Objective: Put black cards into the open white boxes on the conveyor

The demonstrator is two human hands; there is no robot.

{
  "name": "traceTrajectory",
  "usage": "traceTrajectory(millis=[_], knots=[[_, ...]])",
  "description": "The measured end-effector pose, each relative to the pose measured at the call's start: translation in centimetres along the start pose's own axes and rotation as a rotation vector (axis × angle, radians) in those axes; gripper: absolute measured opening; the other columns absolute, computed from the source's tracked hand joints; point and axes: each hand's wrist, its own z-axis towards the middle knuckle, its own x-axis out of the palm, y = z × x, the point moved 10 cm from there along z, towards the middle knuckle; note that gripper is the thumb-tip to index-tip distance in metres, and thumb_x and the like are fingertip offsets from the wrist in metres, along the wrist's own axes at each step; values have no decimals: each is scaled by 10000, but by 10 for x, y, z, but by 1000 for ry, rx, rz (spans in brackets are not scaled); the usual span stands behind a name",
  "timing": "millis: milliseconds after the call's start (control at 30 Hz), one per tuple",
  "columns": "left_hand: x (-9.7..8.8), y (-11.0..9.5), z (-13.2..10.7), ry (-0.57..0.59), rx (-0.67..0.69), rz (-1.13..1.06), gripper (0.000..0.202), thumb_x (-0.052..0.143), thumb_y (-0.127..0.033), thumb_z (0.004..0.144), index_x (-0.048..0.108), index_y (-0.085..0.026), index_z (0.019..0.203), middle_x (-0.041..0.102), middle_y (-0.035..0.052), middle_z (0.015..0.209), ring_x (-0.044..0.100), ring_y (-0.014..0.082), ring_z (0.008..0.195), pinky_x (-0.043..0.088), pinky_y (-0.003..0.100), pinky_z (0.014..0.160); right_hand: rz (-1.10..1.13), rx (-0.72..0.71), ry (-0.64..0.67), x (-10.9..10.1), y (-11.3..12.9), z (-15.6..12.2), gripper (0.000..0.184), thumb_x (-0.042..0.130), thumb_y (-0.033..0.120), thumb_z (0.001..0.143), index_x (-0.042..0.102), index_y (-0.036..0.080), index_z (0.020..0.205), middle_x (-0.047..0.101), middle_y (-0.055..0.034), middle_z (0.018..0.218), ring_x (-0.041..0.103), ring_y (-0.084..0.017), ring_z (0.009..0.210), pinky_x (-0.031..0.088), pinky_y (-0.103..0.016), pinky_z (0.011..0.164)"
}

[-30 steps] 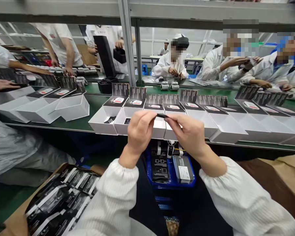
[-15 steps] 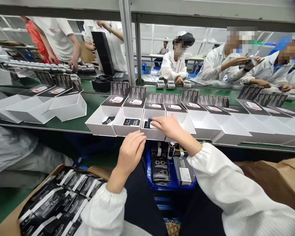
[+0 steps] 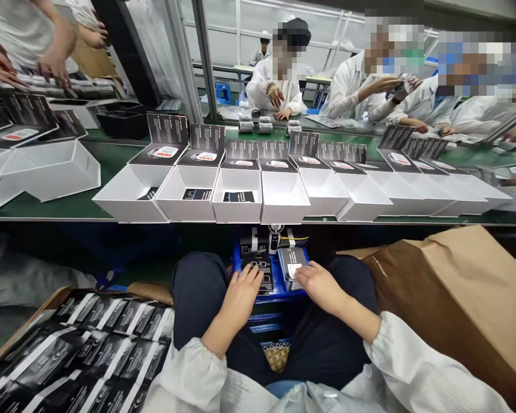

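Note:
A blue plastic stool [image 3: 279, 293] between my knees bears two stacks of black printed paper goods. My left hand [image 3: 241, 293] lies with fingers stretched over the left stack, of black leaflets [image 3: 264, 265]. At the near right edge of the other stack, of black booklets [image 3: 289, 258] with a white label, the fingertips of my right hand [image 3: 322, 285] touch the top. Its fingers are extended, with no booklet lifted. On the bench beyond, three open white boxes [image 3: 129, 192] at the left of the row hold black printed pieces. The white box [image 3: 285, 198] beside them shows a bare inside.
More open white boxes [image 3: 365, 198] line the green bench [image 3: 112, 155]. A carton of black packets [image 3: 107, 350] is at my left, brown paper [image 3: 456, 287] at my right. A small white device [image 3: 274, 241] stands behind the stacks. Co-workers [image 3: 275, 86] sit across.
Both hands have come down from the boxes to the stacks on the stool. My right hand has left the third box, where a black booklet now lies. The view has tilted downward.

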Motion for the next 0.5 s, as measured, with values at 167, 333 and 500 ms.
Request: traceTrajectory(millis=[167,333,500], knots=[[-31,-2,-10,-172,106,-132,506,397,10,847,601,-227,1245,626,88,1300,546,241,1267,510,459,1028,128,163,-11,-2,-27,4,139,608,189,936,662,166,809,673,-44,817,642,-186,815,445,-266,738],[-87,-30,-8,-422,220,-227,293,363,-55,930,610,-189,1017,667,60,938,628,188,890,580,347,784,356,236,-113,-57,-32,10,298,463,321,1027,679,203,857,701,-12,818,664,-158,746,451,-237,650],[-162,-68,-4,-716,338,-328,254,480,-117,945,531,-202,1179,657,65,1038,640,177,980,567,330,846,292,-31,-313,-154,28,5,272,392,252,1038,654,201,1093,729,-57,957,687,-179,821,530,-270,700]])
